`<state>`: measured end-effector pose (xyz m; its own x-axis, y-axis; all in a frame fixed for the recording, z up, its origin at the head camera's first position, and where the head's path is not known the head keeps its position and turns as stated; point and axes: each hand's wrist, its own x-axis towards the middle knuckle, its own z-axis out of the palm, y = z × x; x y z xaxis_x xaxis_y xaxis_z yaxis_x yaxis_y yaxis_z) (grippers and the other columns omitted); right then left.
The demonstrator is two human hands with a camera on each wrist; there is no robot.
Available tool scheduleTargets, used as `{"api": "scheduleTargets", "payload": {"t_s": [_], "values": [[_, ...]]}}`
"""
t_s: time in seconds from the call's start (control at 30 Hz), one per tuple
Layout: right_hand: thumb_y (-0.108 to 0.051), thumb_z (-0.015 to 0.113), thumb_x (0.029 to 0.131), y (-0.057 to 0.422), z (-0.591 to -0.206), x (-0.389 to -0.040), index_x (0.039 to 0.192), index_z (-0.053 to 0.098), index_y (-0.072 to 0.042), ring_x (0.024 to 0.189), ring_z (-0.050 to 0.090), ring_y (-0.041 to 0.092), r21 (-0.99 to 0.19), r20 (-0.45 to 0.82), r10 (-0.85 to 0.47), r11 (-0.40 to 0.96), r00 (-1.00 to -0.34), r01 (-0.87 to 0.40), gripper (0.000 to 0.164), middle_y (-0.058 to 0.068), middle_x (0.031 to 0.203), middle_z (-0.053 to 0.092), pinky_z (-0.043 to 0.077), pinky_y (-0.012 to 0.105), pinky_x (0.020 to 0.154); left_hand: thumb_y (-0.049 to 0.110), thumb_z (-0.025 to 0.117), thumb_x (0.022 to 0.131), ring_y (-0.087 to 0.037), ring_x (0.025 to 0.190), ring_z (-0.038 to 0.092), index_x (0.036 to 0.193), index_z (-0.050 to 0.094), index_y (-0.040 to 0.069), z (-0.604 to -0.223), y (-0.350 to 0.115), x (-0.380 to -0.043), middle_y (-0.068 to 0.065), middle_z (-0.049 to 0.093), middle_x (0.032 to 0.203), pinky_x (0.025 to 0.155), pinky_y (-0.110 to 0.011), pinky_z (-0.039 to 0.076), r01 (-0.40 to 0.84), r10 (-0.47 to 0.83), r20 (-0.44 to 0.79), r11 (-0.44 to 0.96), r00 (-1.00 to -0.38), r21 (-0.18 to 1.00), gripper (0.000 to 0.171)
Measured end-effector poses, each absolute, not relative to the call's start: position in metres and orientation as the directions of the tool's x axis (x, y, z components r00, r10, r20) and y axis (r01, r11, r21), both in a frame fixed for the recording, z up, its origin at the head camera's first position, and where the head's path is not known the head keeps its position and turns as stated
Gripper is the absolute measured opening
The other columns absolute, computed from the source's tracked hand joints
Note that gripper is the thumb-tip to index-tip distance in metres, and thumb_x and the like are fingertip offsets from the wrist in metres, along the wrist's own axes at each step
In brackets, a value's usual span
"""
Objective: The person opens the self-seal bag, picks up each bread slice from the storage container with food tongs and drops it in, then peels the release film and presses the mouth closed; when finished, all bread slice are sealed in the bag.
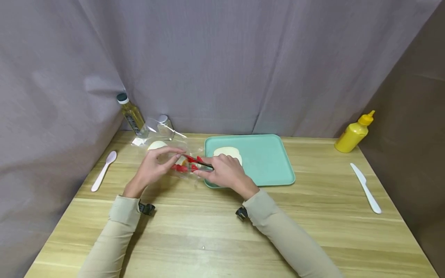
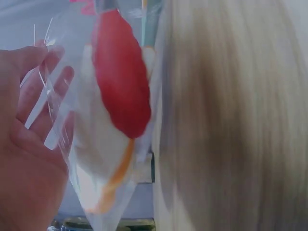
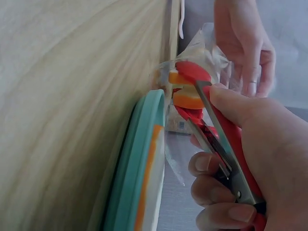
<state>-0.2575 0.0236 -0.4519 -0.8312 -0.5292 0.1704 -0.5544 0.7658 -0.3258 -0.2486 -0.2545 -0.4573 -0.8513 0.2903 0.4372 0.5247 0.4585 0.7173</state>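
My right hand (image 1: pixel 227 172) grips a pair of red-tipped tongs (image 3: pixel 233 144), with the thumb on one arm and the fingers curled round the other. The tong tips reach into a clear plastic bag (image 1: pixel 175 135) and lie on either side of a white bread slice (image 3: pixel 187 101) with an orange crust. My left hand (image 1: pixel 153 166) pinches the bag's edge between thumb and fingers, the film stretched up beside its palm in the left wrist view. Another bread slice (image 1: pixel 227 151) lies on the green tray (image 1: pixel 265 160), partly covered by my right hand.
An oil bottle (image 1: pixel 133 117) and a small shaker jar (image 1: pixel 166 127) stand behind the bag. A white spoon (image 1: pixel 104 172) lies at the left. On the right are a yellow squeeze bottle (image 1: pixel 352 135) and a white knife (image 1: pixel 366 189).
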Motion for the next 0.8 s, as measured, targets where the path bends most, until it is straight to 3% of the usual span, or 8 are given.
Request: {"api": "scheduleTargets", "payload": {"t_s": [0.33,0.63,0.8], "values": [[-0.07,0.071,0.096,0.0226,-0.4499,-0.2586,0.144,0.07,-0.031,0.057,0.047,0.017,-0.345,0.081,-0.53,0.78,-0.844,-0.523,0.062,-0.002,0.061,0.056,0.038,0.032,0.046,0.01,0.074,0.104,-0.01,0.121,0.074,0.12,0.082,0.021,-0.4531,-0.2546,-0.2476,0.002,0.083,0.121,0.118,-0.024,0.047,0.533,0.256,0.469,0.446,-0.846,0.719,0.021],[-0.073,0.072,0.093,0.0263,-0.4532,-0.259,0.151,0.064,-0.032,0.06,0.053,0.017,-0.34,0.088,-0.556,0.763,-0.826,-0.55,0.072,-0.002,0.061,0.056,0.041,0.033,0.047,0.008,0.078,0.1,-0.024,0.125,0.073,0.125,0.081,0.016,-0.4564,-0.2581,-0.2498,-0.002,0.082,0.124,0.118,-0.044,0.05,0.487,0.28,0.398,0.523,-0.874,0.7,0.026],[-0.076,0.074,0.089,0.0259,-0.4549,-0.2607,0.154,0.062,-0.031,0.063,0.056,0.017,-0.323,0.131,-0.554,0.76,-0.822,-0.564,0.079,-0.003,0.068,0.061,0.044,0.033,0.049,0.007,0.078,0.1,-0.023,0.12,0.076,0.12,0.083,0.017,-0.4594,-0.2578,-0.2516,0.0,0.083,0.119,0.112,-0.027,0.052,0.51,0.295,0.417,0.534,-0.86,0.674,0.023]]}}
